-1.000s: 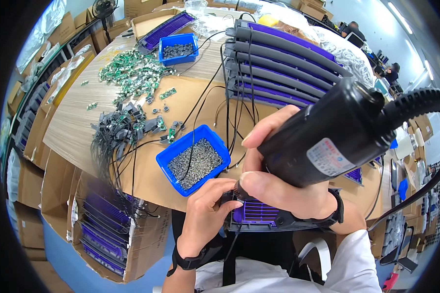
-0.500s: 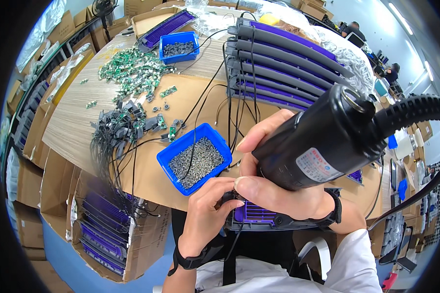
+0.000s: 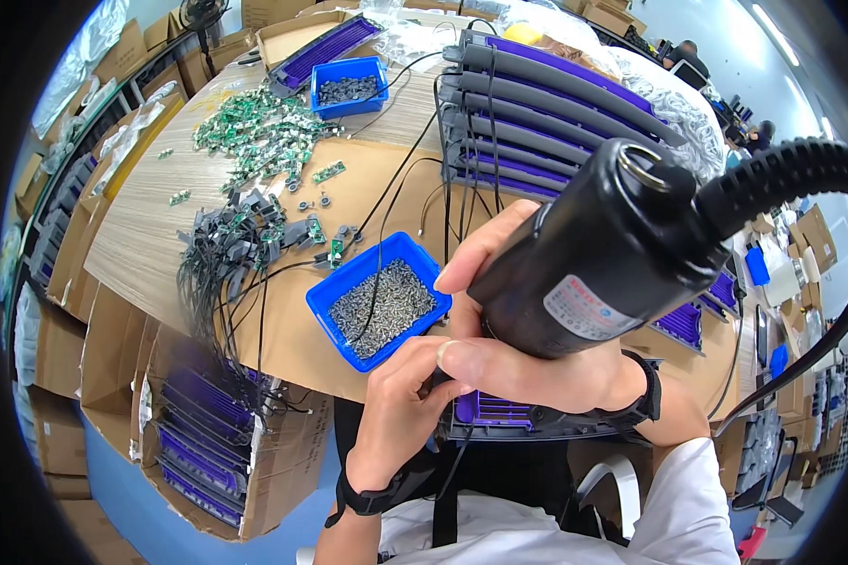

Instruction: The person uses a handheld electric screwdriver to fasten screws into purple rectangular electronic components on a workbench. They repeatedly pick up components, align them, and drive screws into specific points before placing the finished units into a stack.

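My right hand (image 3: 546,377) is wrapped around a thick black electric screwdriver (image 3: 601,221), tilted with its cabled end up and to the right. The driver's tip is hidden behind my fingers. My left hand (image 3: 394,407) is closed, thumb and fingers pinched together just under the right thumb; what they hold is hidden. Both hands are over the left end of a purple and grey slatted panel (image 3: 499,409) at the table's near edge. Beyond the hands stands a blue bin (image 3: 325,325) full of small metal screws.
Stacked purple and grey panels (image 3: 537,104) with black cables lie at the back. Green circuit boards (image 3: 264,132) and a heap of grey parts with wires (image 3: 240,235) cover the left. A second blue bin (image 3: 349,110) stands behind. A carton of panels (image 3: 287,471) sits below left.
The screwdriver and my right hand have shifted slightly left, and the driver's top is a little higher. My left hand stays closed at nearly the same place.
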A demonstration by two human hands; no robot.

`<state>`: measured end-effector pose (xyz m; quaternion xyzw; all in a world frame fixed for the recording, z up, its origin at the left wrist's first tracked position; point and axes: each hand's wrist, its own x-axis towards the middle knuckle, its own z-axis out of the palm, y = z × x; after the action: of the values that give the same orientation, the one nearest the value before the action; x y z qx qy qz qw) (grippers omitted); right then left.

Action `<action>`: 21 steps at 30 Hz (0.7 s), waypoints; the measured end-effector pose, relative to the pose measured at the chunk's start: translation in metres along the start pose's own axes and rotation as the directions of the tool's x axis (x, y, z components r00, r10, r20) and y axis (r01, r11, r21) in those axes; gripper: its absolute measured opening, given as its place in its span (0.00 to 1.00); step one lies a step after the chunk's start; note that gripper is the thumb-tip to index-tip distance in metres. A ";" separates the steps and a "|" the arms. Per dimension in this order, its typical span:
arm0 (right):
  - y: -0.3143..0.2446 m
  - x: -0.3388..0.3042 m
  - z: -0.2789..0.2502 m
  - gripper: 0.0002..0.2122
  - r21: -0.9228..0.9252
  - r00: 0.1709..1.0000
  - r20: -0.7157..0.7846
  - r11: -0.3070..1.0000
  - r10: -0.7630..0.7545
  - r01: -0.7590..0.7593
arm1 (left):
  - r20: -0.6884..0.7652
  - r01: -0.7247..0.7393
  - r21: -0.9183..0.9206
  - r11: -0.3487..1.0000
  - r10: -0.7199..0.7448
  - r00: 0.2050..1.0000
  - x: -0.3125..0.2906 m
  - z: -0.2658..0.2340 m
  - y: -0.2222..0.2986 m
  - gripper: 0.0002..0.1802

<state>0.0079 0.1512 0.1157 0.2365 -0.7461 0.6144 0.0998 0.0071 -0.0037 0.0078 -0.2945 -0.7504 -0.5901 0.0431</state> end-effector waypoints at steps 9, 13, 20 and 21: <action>0.005 0.007 -0.005 0.15 -0.055 0.994 0.028 0.992 -0.109 0.110 | 0.008 0.078 -0.076 0.994 -0.078 0.997 -0.002 0.002 -0.004 0.18; 0.002 0.007 -0.004 0.16 0.064 1.000 -0.005 0.998 -0.020 0.021 | 0.043 0.104 -0.100 0.989 -0.100 0.994 -0.003 0.002 -0.003 0.18; 0.010 0.003 -0.001 0.15 0.118 0.995 0.064 0.991 -0.070 0.062 | 0.016 0.053 -0.051 0.997 -0.053 0.998 -0.001 0.001 0.002 0.14; 0.015 0.001 0.000 0.15 0.072 0.990 0.045 0.989 -0.136 0.133 | 0.015 0.049 -0.031 0.998 -0.049 0.999 -0.002 0.001 0.004 0.13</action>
<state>-0.0002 0.1525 0.1030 0.3049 -0.7090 0.6256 0.1141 0.0106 -0.0027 0.0101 -0.2808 -0.7483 -0.6007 0.0187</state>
